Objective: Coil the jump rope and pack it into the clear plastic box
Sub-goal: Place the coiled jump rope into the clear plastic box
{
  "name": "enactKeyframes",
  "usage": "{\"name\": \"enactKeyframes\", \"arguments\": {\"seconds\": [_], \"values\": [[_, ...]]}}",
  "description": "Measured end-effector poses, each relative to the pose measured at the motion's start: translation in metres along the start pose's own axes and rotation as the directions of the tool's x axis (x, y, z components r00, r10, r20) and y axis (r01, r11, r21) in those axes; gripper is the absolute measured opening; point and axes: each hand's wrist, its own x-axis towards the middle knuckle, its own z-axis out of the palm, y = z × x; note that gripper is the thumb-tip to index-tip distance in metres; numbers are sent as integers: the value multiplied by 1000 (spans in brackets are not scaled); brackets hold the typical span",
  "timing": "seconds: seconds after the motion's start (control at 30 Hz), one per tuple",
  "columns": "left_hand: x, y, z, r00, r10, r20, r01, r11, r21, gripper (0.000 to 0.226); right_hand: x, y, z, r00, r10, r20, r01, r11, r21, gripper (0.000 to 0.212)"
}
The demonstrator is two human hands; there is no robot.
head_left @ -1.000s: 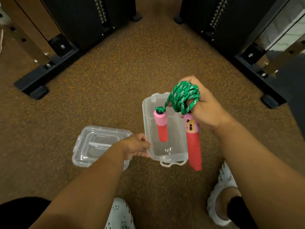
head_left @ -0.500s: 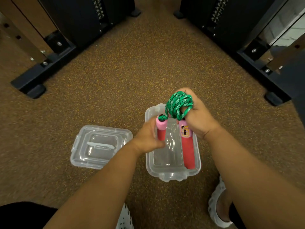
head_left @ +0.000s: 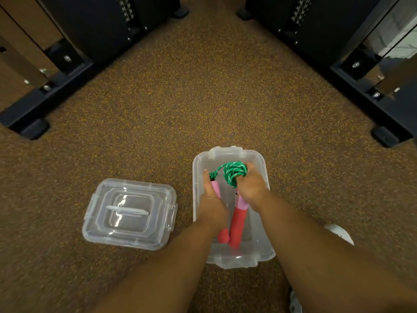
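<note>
Two hands: both are down inside the clear rectangular plastic box (head_left: 264, 177) on the speckled brown floor (head_left: 203, 98).
Left hand (head_left: 211, 205): curled around one red foam handle with a pink collar (head_left: 223, 237), pressing it toward the box bottom.
Right hand (head_left: 251, 188): closed on the bundle of green-and-white braided rope (head_left: 233, 172), with the second red handle (head_left: 238, 227) lying below it.
Rope look: wound into a tight small coil at the far end of the box, one short strand running to the left handle.
Handling: likely light; the cord is soft and will spring loose if released early, so pinching the coil itself seems wise. The foam handles look stiff and grippy.
Progress: rope appears nearly seated.
Lid: the clear plastic lid (head_left: 128, 213) rests on the floor just left of the box, not yet fitted.
</note>
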Motion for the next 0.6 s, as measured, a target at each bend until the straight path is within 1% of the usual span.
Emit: {"name": "enactKeyframes", "arguments": {"seconds": [0.03, 0.07, 0.13, 0.2, 0.23, 0.27, 0.3, 0.37, 0.4, 0.43, 0.47, 0.5, 0.53, 0.57, 0.6], "values": [[3, 0, 4, 1000, -25, -1, 25, 1000, 14, 91, 4, 2, 2, 999, 33, 11, -32, 999, -22, 36], [6, -1, 8, 998, -65, 4, 65, 998, 18, 84, 8, 4, 3, 998, 63, 26, -62, 997, -43, 35], [10, -3, 14, 994, -111, 3, 110, 990, 83, 66, 13, 6, 7, 990, 122, 76, -115, 989, -95, 33], [10, -6, 16, 997, -71, 4, 69, 979, 194, 59, 15, 11, 10, 980, 165, 111, -147, 976, -160, 36], [10, -7, 17, 998, -60, 10, 56, 969, 240, 55, 17, 13, 12, 977, 175, 120, -155, 974, -164, 40], [13, -12, 18, 997, -67, 25, 57, 959, 278, 52, 18, 15, 13, 976, 180, 123, -159, 974, -162, 45], [17, -16, 19, 992, -113, 59, 91, 951, 295, 51, 19, 17, 14, 974, 183, 130, -165, 977, -137, 52], [26, -24, 22, 964, -211, 161, 163, 950, 267, 57, 19, 24, 15, 974, 179, 141, -178, 984, -16, 75], [31, -29, 26, 950, -235, 204, 174, 945, 276, 59, 17, 27, 15, 970, 188, 152, -197, 979, 47, 85], [39, -38, 34, 942, -240, 235, 173, 947, 272, 63, 14, 29, 16, 973, 176, 151, -188, 980, 70, 90], [53, -55, 47, 929, -247, 275, 173, 948, 266, 69, 10, 31, 17, 980, 144, 136, -151, 987, 46, 89], [59, -62, 55, 923, -255, 287, 183, 950, 254, 71, 7, 36, 19, 985, 123, 121, -125, 992, 9, 80], [54, -56, 51, 919, -277, 279, 217, 949, 228, 69, 3, 43, 23, 987, 128, 101, -125, 992, -35, 64], [44, -49, 45, 914, -278, 297, 214, 950, 229, 66, -3, 48, 27, 985, 134, 104, -124, 988, -97, 43], [37, -45, 42, 904, -302, 303, 240, 944, 226, 62, -14, 49, 30, 973, 188, 137, -168, 975, -146, 24]]}}
